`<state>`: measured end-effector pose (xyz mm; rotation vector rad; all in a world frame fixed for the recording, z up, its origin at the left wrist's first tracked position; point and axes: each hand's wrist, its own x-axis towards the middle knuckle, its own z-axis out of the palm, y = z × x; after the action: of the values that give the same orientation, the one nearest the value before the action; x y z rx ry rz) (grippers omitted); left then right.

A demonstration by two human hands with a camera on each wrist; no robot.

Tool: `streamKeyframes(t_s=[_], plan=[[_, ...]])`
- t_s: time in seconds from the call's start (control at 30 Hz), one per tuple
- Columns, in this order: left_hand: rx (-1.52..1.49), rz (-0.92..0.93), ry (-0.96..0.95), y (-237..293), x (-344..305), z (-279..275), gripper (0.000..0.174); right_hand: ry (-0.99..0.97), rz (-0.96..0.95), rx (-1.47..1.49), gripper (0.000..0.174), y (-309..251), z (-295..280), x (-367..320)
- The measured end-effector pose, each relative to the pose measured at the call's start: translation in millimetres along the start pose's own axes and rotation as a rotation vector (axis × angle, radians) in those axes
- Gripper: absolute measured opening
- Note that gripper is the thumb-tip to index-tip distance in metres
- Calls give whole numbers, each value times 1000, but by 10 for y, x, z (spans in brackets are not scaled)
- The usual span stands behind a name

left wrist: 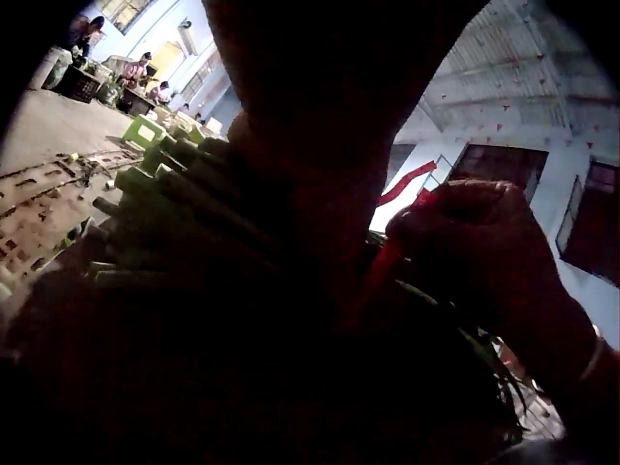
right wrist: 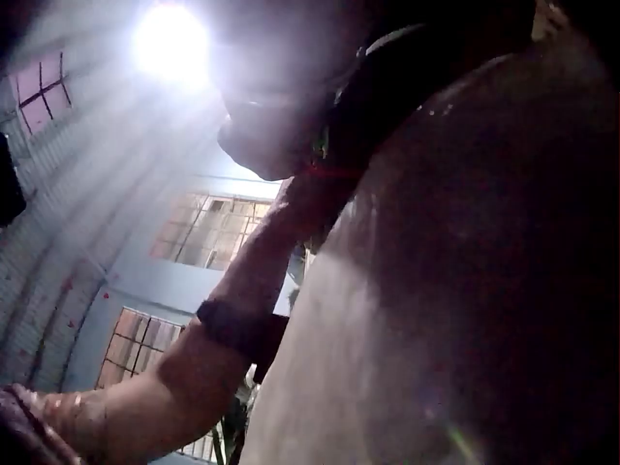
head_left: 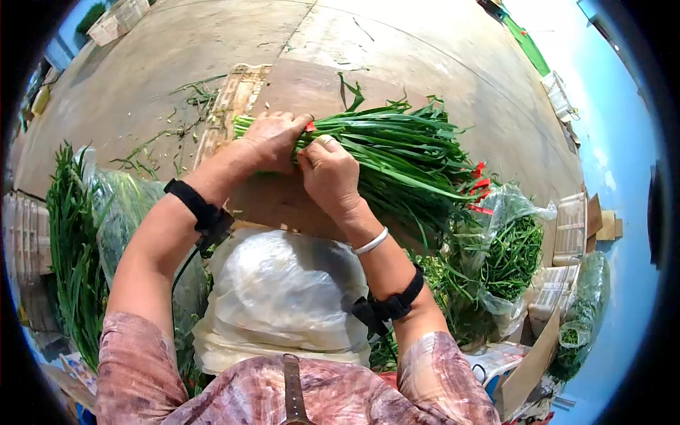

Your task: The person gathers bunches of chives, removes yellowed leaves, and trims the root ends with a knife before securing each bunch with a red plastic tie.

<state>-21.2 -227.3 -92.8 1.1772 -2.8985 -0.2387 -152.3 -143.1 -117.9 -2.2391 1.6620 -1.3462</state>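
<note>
A thick bundle of long, flat green leaves with pale cut stems, like garlic chives [head_left: 397,142], lies across a low crate in the head view. My left hand [head_left: 276,138] grips it near the stem end. Round the stems runs a red tie [head_left: 310,127], a loose end of which sticks up in the left wrist view. Beside it, my right hand [head_left: 331,173] has its fingers curled and pinches the red tie close against the leaves. The left wrist view is dark, with stem ends [left wrist: 184,194] pointing left. In the right wrist view the bundle is mostly hidden.
Plastic sheeting [head_left: 287,283] covers my lap. More red strips [head_left: 482,185] hang by the leaf tips. Bagged greens [head_left: 513,258] stand at right, loose long greens [head_left: 71,248] at left. A plastic crate [head_left: 230,92] lies under the stems, and trimmings [head_left: 159,142] litter the floor.
</note>
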Motion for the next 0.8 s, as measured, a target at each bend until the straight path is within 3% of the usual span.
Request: streamKeyframes(t_s=[0.07, 0.13, 0.23, 0.37, 0.47, 0.53, 0.57, 0.63, 0.67, 0.8], plan=[[-35, -7, 67, 23, -13, 6, 76, 17, -121, -98, 8, -68, -28, 29], [-37, -41, 62, 88, -119, -59, 74, 66, -102, -41, 8, -113, -129, 101], [-5, -87, 26, 194, -256, -15, 70, 69, -51, 61, 8, -60, -195, 126], [-7, -140, 38, 240, -264, 68, 66, 14, 172, 130, 10, 177, -30, 128], [3, 12, 146, 55, -197, 219, 80, -23, 309, 157, 13, 268, 24, 136], [-158, 233, 221, -86, -132, 244, 72, -36, 364, 173, 14, 279, 22, 181], [-151, 234, 217, -160, -72, 226, 72, -69, 381, 192, 14, 273, 5, 206], [-487, 556, 191, -246, 26, 102, 46, -90, 399, 217, 14, 294, -6, 236], [-758, 356, 170, -161, 4, 91, 37, -86, 393, 228, 15, 329, 13, 241], [-879, 247, 55, -142, -16, -53, 45, -88, 419, 287, 14, 389, 65, 211]])
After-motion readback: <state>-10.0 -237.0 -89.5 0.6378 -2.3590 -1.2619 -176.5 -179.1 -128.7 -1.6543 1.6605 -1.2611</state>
